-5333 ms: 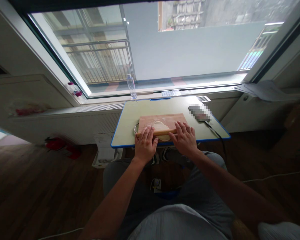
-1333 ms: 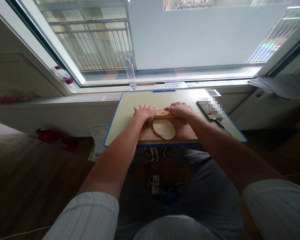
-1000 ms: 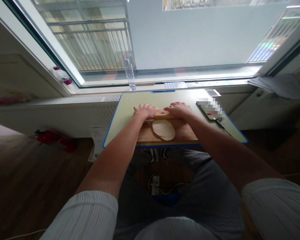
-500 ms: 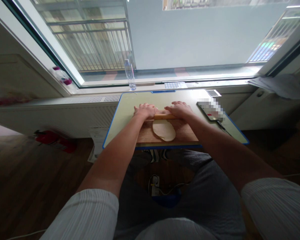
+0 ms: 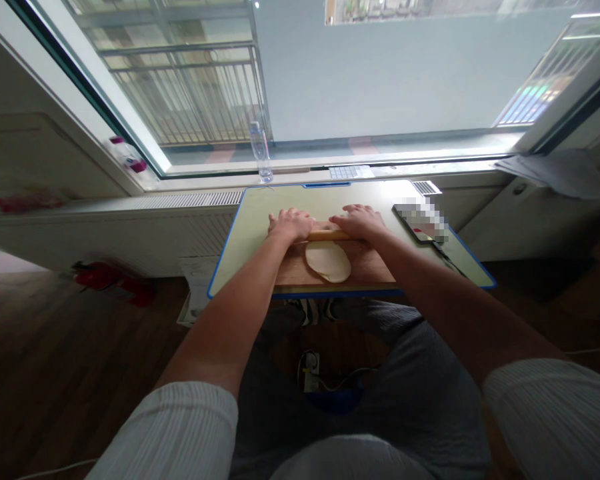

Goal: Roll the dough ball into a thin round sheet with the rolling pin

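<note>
A wooden rolling pin (image 5: 329,235) lies crosswise on a brown wooden board (image 5: 367,267), at the far edge of a flat oval of pale dough (image 5: 329,261). My left hand (image 5: 291,225) rests over the pin's left end, its fingers bent across the top. Over the right end lies my right hand (image 5: 359,221), holding the pin in the same way. Both hands hide the pin's ends. The dough sits on the near half of the board, toward my lap.
A small blue-edged table (image 5: 250,207) carries the board. At its right lies a phone (image 5: 417,223) with a cable (image 5: 447,257). A clear bottle (image 5: 261,152) stands on the windowsill behind. A red fire extinguisher (image 5: 113,281) is on the floor at left.
The view has tilted very slightly. Both hands stay on the rolling pin, and the pin and dough show almost no movement.
</note>
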The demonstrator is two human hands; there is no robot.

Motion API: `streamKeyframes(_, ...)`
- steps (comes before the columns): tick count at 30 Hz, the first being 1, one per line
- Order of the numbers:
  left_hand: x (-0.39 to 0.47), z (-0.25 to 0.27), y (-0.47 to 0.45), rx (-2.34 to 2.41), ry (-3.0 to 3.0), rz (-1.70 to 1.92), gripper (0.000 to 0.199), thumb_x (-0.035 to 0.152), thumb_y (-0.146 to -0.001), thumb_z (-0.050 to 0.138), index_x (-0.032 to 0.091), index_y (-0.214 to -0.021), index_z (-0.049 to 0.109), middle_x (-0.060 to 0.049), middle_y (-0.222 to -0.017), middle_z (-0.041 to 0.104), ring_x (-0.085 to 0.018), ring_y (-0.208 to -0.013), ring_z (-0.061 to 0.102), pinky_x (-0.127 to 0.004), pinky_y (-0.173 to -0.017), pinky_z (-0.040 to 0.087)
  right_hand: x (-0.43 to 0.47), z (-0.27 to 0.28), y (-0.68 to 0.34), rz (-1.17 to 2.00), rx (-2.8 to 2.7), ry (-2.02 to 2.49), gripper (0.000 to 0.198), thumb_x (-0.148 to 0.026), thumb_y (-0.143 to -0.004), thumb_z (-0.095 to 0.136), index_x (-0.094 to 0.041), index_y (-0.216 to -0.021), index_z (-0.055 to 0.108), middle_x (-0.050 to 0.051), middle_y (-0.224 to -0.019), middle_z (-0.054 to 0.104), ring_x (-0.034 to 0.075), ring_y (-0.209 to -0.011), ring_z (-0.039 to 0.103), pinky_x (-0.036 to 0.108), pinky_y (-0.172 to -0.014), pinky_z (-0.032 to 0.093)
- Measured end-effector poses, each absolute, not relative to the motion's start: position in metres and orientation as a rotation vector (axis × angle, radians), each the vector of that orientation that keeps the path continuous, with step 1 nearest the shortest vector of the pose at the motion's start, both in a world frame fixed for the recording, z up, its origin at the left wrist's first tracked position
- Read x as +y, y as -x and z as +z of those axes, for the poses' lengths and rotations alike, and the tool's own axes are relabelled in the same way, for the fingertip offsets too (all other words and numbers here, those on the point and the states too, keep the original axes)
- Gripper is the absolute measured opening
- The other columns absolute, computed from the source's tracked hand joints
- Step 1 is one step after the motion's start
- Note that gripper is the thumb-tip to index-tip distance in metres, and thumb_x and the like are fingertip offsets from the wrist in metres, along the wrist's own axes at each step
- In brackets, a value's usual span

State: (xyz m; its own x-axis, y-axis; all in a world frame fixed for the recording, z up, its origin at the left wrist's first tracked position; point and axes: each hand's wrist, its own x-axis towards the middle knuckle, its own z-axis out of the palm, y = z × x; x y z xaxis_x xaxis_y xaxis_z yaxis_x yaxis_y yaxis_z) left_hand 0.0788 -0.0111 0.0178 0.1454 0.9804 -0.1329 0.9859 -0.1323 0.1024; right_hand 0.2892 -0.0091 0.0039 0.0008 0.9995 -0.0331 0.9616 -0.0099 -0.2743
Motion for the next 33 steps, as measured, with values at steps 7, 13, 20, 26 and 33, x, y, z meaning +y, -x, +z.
streamKeyframes(7,-0.020,0.018,-0.079,1.957,-2.270,-0.056,0.063,0.058,-0.109,0.027,0.040,-0.157,0.063,-0.007,-0.175,0.051,-0.038,-0.157,0.047,-0.072,-0.131,0.030,-0.016,0.007,-0.288,0.341,-2.079,2.106,0.082,-0.071,-0.099,0.051,-0.021,-0.164,0.060,0.014,-0.174,0.053,0.041,-0.155,0.048,0.062,-0.129,0.034)
streamKeyframes(13,-0.026,0.017,-0.078,1.956,-2.281,-0.025,0.062,0.056,-0.109,0.027,0.040,-0.156,0.064,-0.008,-0.175,0.052,-0.037,-0.158,0.046,-0.070,-0.131,0.031,-0.021,0.009,-0.288,0.326,-2.107,2.101,0.080,-0.071,-0.100,0.049,-0.022,-0.163,0.061,0.014,-0.173,0.054,0.040,-0.156,0.047,0.063,-0.129,0.033)
streamKeyframes(20,-0.032,0.015,-0.078,1.973,-2.283,0.011,0.064,0.055,-0.109,0.026,0.037,-0.157,0.064,-0.009,-0.173,0.053,-0.036,-0.156,0.048,-0.068,-0.132,0.030,-0.026,0.009,-0.288,0.301,-2.119,2.098,0.078,-0.070,-0.101,0.046,-0.024,-0.162,0.062,0.013,-0.173,0.054,0.040,-0.155,0.047,0.062,-0.128,0.034)
streamKeyframes(26,-0.039,0.013,-0.078,1.989,-2.322,0.064,0.061,0.050,-0.110,0.024,0.037,-0.150,0.069,-0.009,-0.170,0.057,-0.036,-0.151,0.051,-0.068,-0.129,0.033,-0.032,0.008,-0.288,0.269,-2.140,2.089,0.076,-0.070,-0.102,0.044,-0.026,-0.161,0.063,0.012,-0.172,0.055,0.041,-0.153,0.050,0.064,-0.127,0.035)
streamKeyframes(33,-0.044,0.010,-0.079,2.019,-2.315,0.123,0.058,0.052,-0.111,0.026,0.041,-0.153,0.065,-0.004,-0.171,0.056,-0.033,-0.152,0.050,-0.063,-0.132,0.032,-0.035,0.006,-0.288,0.257,-2.139,2.081,0.073,-0.071,-0.103,0.043,-0.029,-0.159,0.064,0.012,-0.170,0.057,0.041,-0.151,0.050,0.064,-0.126,0.036)
